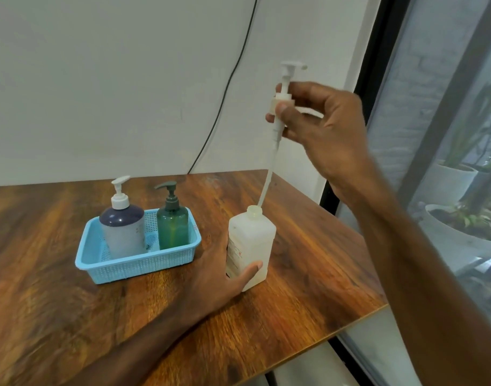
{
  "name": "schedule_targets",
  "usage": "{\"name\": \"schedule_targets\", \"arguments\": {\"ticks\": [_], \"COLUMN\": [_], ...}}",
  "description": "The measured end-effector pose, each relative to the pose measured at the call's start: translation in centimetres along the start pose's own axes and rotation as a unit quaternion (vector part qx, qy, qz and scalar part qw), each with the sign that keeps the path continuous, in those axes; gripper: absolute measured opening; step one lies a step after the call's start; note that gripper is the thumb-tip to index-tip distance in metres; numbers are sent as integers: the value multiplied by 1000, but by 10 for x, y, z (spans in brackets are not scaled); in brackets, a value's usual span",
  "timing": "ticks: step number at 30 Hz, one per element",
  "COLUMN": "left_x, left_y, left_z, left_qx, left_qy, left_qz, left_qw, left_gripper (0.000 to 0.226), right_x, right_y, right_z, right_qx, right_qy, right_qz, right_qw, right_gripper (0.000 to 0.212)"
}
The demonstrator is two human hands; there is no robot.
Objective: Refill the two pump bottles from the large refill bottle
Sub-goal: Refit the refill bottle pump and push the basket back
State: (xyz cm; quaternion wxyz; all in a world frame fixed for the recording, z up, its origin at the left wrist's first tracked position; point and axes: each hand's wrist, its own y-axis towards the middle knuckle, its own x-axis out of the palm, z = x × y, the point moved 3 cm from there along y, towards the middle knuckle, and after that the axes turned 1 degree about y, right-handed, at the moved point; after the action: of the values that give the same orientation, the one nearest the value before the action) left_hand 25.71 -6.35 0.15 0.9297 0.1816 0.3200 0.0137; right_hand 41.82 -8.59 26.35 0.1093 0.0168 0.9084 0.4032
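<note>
A wooden table with a strong brown grain filled the near ground, and its right corner ended in front of a glass window. The left hand lay low on the table and gripped the large refill bottle near its base, the thumb across the front face and the fingers hidden behind. This translucent white, square-shouldered bottle stood upright near the table's right side with its neck uncapped. How much it held could not be told.

Just left of it sat a blue mesh basket with both pump bottles upright inside. The dark bottle with a white pump stood in the left part. The green bottle with a dark pump stood in the right part, see-through, though its level was unclear.

Above the refill bottle, the right hand pinched a white pump head at its collar between thumb and fingers. Its long dip tube hung down at a slant, and the lower end reached the open mouth.

Behind the table rose a plain pale wall with a black cable running down it. Through the window on the right, white plant pots stood outside.
</note>
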Motion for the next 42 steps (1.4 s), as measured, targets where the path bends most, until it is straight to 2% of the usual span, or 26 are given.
{"name": "schedule_targets", "arguments": {"ticks": [4, 8, 12, 14, 18, 21, 25, 26, 28, 30, 34, 39, 42], "left_x": [-1, -1, 0, -1, -8, -18, -34, -38, -46, -55, -73, -78, -71], "left_y": [0, 1, 0, -1, -5, -10, -12, -8, 7, 25, 44, 48, 47], "left_z": [1, 0, 4, 6, 13, 24, 52, 62, 79, 91, 99, 93, 93], "left_qx": [7, 18, 14, 17, 43, 73, 79, 70, 66, 73, 93, 103, 112], "left_qy": [-9, -19, -16, -31, -85, -177, -305, -295, -172, -72, -84, -146, -150], "left_qz": [-1, -3, -13, -8, -31, -62, -5, 11, 56, 73, 2, -125, -142], "left_qw": [1000, 1000, 1000, 999, 995, 980, 949, 953, 981, 992, 992, 976, 972], "left_gripper": [96, 94, 95, 91, 79, 74, 57, 51, 41, 36, 27, 40, 42], "right_x": [11, 26, 28, 29, 35, 35, 34, 35, 36, 38, 39, 44, 46], "right_y": [-26, -71, -96, -98, -114, -126, -130, -130, -129, -128, -130, -134, -135], "right_z": [38, 83, 100, 103, 118, 125, 126, 126, 126, 130, 138, 144, 147], "right_qx": [62, 153, 142, 140, 205, 235, 218, 215, 217, 225, 245, 234, 224], "right_qy": [-44, -119, -180, -193, -147, -93, -63, -61, -51, -29, 10, 5, 18], "right_qz": [-24, -99, -65, -77, -120, -128, -136, -142, -146, -141, -126, -86, -65], "right_qw": [997, 976, 971, 968, 960, 959, 964, 964, 964, 964, 961, 968, 972], "right_gripper": [28, 34, 44, 49, 72, 65, 61, 59, 53, 43, 33, 60, 62]}}
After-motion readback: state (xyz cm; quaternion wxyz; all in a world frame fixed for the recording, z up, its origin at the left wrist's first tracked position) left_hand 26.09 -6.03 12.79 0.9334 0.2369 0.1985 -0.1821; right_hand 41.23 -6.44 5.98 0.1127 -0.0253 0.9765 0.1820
